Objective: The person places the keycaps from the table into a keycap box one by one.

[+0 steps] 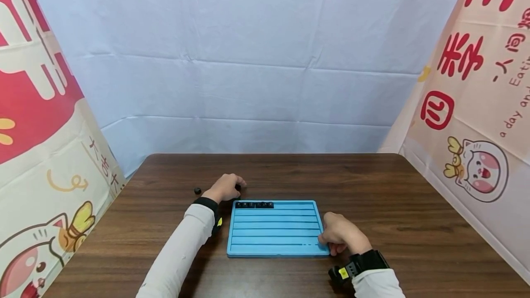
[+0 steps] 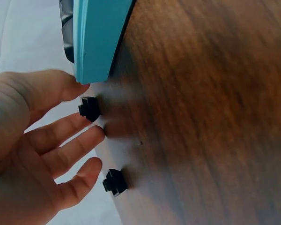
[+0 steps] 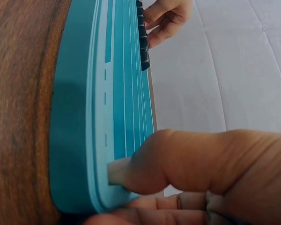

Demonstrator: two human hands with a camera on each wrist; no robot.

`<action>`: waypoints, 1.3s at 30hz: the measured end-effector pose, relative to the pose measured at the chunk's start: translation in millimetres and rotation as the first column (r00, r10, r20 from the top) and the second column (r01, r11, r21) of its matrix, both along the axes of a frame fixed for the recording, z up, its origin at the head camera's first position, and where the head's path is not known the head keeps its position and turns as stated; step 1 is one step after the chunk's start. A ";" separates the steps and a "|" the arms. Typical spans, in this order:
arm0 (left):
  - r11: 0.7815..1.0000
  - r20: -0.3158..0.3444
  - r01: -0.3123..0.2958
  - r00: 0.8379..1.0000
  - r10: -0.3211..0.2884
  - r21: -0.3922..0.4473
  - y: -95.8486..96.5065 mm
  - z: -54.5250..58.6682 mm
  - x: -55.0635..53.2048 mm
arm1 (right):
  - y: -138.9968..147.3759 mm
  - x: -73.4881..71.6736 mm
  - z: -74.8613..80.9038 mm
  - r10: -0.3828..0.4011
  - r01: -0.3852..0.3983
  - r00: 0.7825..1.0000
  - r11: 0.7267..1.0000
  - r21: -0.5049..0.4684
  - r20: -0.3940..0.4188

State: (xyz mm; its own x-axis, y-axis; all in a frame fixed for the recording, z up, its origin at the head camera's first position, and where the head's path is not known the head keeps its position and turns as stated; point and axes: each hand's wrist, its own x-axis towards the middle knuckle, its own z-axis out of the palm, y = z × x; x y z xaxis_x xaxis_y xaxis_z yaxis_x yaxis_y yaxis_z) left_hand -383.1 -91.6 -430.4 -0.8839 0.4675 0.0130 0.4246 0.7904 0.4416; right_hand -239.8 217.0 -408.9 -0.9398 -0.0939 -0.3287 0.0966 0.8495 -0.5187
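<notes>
A light blue tray [image 1: 271, 228] with long grooves lies on the table, and several black keycaps [image 1: 254, 205] sit in a row in its top groove. My right hand [image 1: 341, 232] grips the tray's near right corner, thumb on top and the other fingers at the side and underneath. Past the tray's far left corner, my left hand [image 1: 225, 187] reaches over the table. In the left wrist view a loose black keycap [image 2: 90, 108] stands between its thumb and loosely bent fingers; I see no firm pinch. Another keycap [image 2: 115, 183] stands beyond the little finger.
The brown wooden table [image 1: 414, 224] extends around the tray on all sides. A pale cloth [image 1: 248, 59] hangs behind its far edge. Printed cloths [image 1: 468, 160] hang at the left and right. One loose keycap [image 1: 197, 191] lies left of the left hand.
</notes>
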 end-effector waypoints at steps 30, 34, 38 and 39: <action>0.999 -0.048 -0.042 0.998 0.042 0.011 -2.8 -3.8 1.5 | 0.1 -0.6 -0.1 0.025 -0.025 1.000 1.000 0.019 -0.017; 0.999 -0.084 -0.010 0.996 0.013 0.043 0.0 -3.6 1.4 | -0.1 -0.7 -0.2 0.025 -0.025 1.000 1.000 0.018 -0.018; 0.998 -0.115 0.008 0.993 -0.002 0.058 6.2 -1.3 2.2 | 0.1 -1.0 -0.5 0.027 -0.027 0.999 0.999 0.018 -0.022; 0.998 -0.111 0.009 0.994 -0.002 0.064 8.0 -0.4 2.8 | 0.2 -1.1 -0.6 0.027 -0.027 0.999 0.999 0.018 -0.023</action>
State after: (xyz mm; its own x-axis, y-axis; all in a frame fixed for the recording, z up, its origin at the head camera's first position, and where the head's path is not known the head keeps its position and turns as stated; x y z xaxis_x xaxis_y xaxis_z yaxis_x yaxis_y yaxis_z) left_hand -380.3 -83.6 -430.8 -0.8729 0.4672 0.1405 0.4776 0.7596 0.4415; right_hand -240.9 217.2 -409.5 -0.9442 -0.1140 -0.3091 0.0616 0.8606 -0.5056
